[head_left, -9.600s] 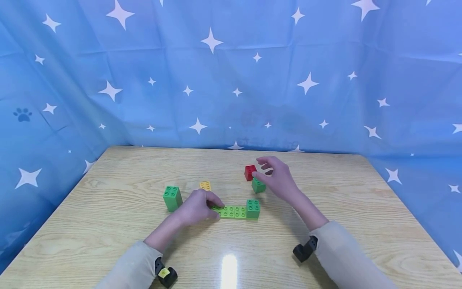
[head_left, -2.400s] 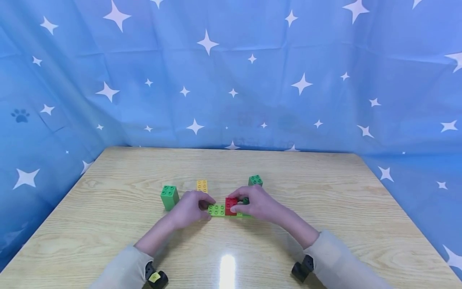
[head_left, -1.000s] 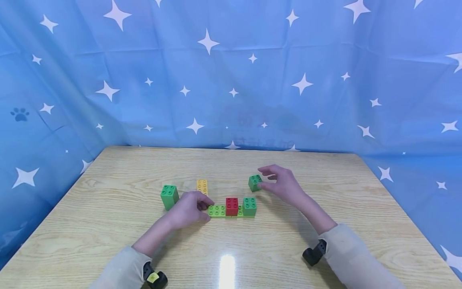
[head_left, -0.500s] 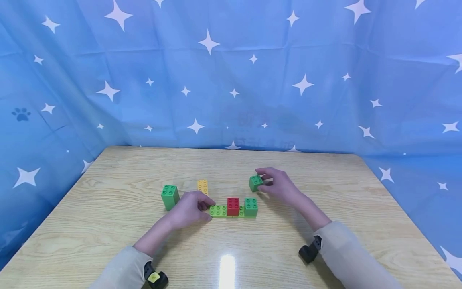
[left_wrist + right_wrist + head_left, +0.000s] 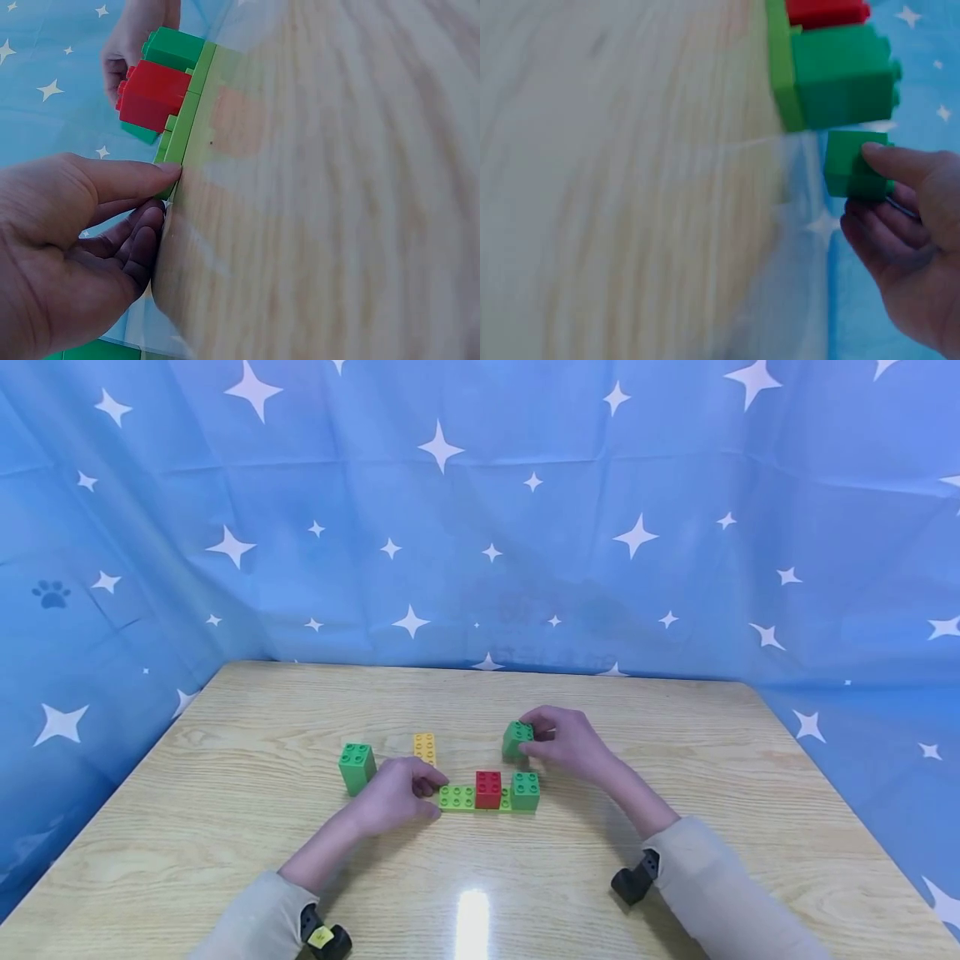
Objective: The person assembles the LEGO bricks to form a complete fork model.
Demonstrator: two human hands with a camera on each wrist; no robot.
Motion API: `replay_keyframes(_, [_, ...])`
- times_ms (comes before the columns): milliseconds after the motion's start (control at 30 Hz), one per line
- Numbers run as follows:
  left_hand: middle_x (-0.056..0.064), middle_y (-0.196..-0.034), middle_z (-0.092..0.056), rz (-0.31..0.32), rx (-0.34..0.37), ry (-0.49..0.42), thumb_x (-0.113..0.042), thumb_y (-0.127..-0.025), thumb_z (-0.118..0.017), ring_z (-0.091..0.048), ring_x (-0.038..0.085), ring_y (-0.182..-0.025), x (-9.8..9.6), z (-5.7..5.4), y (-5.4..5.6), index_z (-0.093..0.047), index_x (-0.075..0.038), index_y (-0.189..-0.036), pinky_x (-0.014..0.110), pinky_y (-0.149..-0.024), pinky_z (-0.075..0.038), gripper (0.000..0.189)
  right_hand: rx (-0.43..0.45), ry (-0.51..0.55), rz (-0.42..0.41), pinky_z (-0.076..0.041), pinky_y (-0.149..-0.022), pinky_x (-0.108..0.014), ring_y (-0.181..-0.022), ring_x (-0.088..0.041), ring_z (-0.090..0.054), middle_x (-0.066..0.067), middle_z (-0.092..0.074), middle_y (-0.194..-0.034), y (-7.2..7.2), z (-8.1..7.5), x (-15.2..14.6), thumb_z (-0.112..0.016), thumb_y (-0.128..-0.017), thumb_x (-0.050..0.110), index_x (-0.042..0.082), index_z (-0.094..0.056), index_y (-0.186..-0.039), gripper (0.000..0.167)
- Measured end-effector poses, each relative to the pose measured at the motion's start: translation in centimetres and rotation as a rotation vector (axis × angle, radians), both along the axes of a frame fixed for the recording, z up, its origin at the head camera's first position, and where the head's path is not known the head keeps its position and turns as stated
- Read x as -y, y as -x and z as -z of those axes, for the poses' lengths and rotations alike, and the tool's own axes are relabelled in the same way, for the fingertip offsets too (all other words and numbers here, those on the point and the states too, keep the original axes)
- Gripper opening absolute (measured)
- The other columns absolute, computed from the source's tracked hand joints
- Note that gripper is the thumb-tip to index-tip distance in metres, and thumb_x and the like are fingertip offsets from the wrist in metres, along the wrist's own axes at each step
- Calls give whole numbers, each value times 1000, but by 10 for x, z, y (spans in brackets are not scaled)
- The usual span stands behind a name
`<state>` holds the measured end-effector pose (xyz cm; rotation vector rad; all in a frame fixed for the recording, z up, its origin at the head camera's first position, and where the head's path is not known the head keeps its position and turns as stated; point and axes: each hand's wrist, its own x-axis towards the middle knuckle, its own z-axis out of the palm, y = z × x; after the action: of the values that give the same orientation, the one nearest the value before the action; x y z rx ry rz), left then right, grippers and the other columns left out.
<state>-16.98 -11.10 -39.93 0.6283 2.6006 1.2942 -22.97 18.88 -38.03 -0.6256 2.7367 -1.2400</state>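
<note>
My right hand (image 5: 566, 742) pinches a green toy building brick (image 5: 513, 741) between thumb and fingers, behind the light green studded strip (image 5: 457, 798). In the right wrist view the thumb lies on that brick's side (image 5: 846, 165). My left hand (image 5: 393, 795) grips the strip's left end, thumb on the near edge, and covers that end. On the strip sit a red brick (image 5: 487, 791) and, at its right end, another green brick (image 5: 525, 792). A short studded gap separates these two. The left wrist view shows the red brick (image 5: 155, 96) standing on the strip.
A taller green block (image 5: 357, 770) stands left of the strip, close to my left hand. Behind that hand lies a yellow studded piece (image 5: 424, 746), partly hidden. The wooden table (image 5: 202, 810) ends at a blue star-patterned curtain (image 5: 480, 527).
Over the earlier frames, the red brick went from the back of the table onto the strip. My right hand then reached the loose green brick, gripped it and moved it left. My left hand stays.
</note>
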Motion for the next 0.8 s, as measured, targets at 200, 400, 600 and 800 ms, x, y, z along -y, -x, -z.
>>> replay_keyframes(200, [3,-93,-67,-5,-6,-7,5,-76,-84,-62,16,-87,1,0,-1,-74,3,-111,29,-78,-54,36,24,53,-12,-58,-91,-41,-101,-26,-69,-8,-72,-106,-12,-16,23,-80,-90,10,0,-68,-122,36])
replay_keyframes(400, [3,-94,-66,-7,-10,-8,4,-76,-85,-61,15,-86,3,1,-4,-72,3,-111,27,-77,-54,37,53,92,-56,-57,-92,-41,-98,-22,-69,-5,-72,-104,-25,-25,40,-82,-88,11,2,-68,-121,37])
replay_keyframes(600, [4,-97,-67,-25,-5,-25,4,-77,-83,-61,15,-85,2,2,-5,-72,4,-110,27,-76,-54,35,85,87,-104,-58,-92,-39,-96,-18,-68,-1,-71,-101,-34,-28,56,-83,-86,11,4,-69,-117,34])
replay_keyframes(800, [3,-98,-67,-42,9,-27,3,-76,-85,-61,16,-86,2,3,-4,-73,1,-108,28,-78,-54,34,85,35,-138,-58,-91,-40,-96,-16,-68,2,-71,-99,-38,-26,65,-84,-86,14,8,-70,-114,32])
